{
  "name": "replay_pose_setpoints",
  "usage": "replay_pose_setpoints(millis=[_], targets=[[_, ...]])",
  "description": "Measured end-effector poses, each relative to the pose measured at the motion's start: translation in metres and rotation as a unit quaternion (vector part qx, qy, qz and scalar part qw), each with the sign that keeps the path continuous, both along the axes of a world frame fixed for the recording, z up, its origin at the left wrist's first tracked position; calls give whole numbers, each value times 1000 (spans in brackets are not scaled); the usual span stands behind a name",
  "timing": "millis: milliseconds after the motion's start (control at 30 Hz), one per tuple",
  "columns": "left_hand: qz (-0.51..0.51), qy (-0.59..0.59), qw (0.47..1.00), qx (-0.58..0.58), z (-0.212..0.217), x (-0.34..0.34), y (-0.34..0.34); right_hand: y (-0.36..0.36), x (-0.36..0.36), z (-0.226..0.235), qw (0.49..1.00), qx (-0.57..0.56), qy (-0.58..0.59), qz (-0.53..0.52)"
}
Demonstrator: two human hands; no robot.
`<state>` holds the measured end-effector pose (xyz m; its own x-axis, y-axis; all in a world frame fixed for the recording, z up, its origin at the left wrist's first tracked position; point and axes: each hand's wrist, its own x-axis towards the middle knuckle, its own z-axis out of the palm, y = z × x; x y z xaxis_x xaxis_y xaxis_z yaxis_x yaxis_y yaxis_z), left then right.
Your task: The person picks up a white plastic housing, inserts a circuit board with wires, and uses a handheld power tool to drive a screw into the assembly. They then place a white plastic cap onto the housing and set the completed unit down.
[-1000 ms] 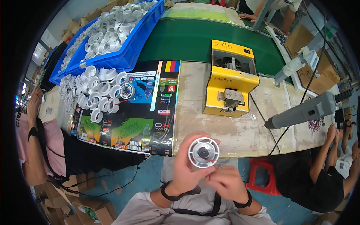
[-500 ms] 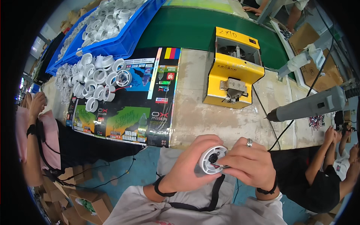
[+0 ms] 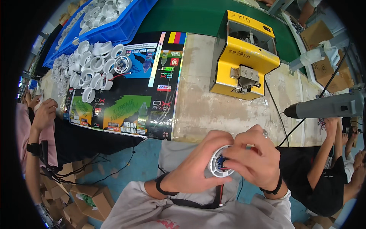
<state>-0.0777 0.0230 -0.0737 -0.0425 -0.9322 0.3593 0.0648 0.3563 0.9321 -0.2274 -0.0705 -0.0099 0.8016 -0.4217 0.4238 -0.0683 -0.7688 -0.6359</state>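
In front of my body, my left hand [image 3: 192,165] is wrapped round a white round plastic housing [image 3: 213,170], its open face tilted up. A small blue circuit board [image 3: 220,163] shows inside the slotted rim. The fingers of my right hand [image 3: 259,162] are bent into the opening and pinch at the board; the fingertips partly hide it. Below the housing hang thin red and black wires [image 3: 220,194] with a pale end.
White rings [image 3: 88,78] lie heaped on a printed sheet [image 3: 160,114] beside a blue bin [image 3: 114,32]. A yellow machine [image 3: 244,57] stands on the bench. A grey power screwdriver [image 3: 324,107] juts in from the right. Other people sit at both sides.
A blue circuit board now shows in the housing, where a black round part and red wire showed before. The wires now hang below. My right fingers have moved over the opening; the view has shifted.
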Motion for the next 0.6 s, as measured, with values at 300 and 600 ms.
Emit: replay_pose_setpoints(millis=[300,600], targets=[[-3,76,997,33,-8,2,-1,3,-2,-12,999,35,21,-15],[112,-89,989,-34,-8,-2,-5,2,-8,-11,997,50,42,-33]])
